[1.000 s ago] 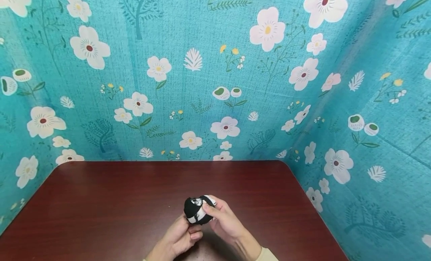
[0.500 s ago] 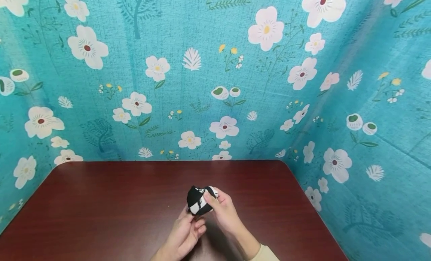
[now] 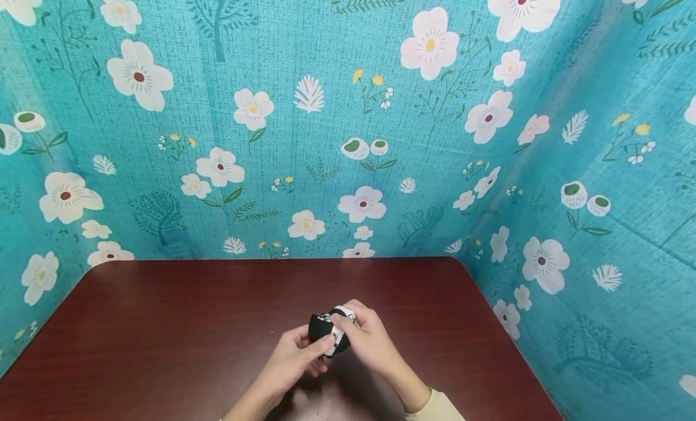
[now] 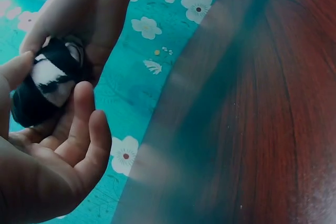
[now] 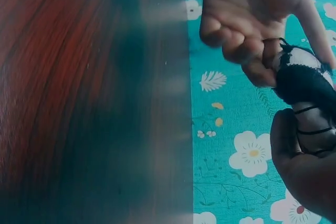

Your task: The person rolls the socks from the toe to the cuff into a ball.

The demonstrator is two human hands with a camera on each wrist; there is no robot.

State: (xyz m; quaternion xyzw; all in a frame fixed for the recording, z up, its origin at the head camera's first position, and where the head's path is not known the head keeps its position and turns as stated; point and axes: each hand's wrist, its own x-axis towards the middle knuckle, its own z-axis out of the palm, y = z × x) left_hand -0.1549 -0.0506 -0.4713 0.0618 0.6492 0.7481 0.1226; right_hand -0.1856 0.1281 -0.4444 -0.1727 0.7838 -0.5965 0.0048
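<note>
Both hands hold a small roundish bundle of black-and-white banded fabric (image 3: pixel 321 328) above the table. From the left side, the left hand (image 3: pixel 289 359) pinches it, thumb across the front and fingers behind and below. The right hand (image 3: pixel 374 342) grips the other end, its thumb pressing on the upper face. In the left wrist view the fabric bundle (image 4: pixel 48 77) shows a white band between dark ones, and the left hand's outer fingers curl beneath it. Thin dark strands cross the pale part of the bundle (image 5: pixel 304 83) in the right wrist view, beside the right hand's curled fingers.
A dark reddish-brown wooden table (image 3: pixel 163 324) with rounded far corners lies under the hands. Behind it and along the right hangs a turquoise flowered cloth (image 3: pixel 304 185). A cream sleeve (image 3: pixel 435 406) covers the right forearm.
The bundle has moved slightly up and to the right. The left thumb has come from underneath onto its front face. The right hand keeps its grip.
</note>
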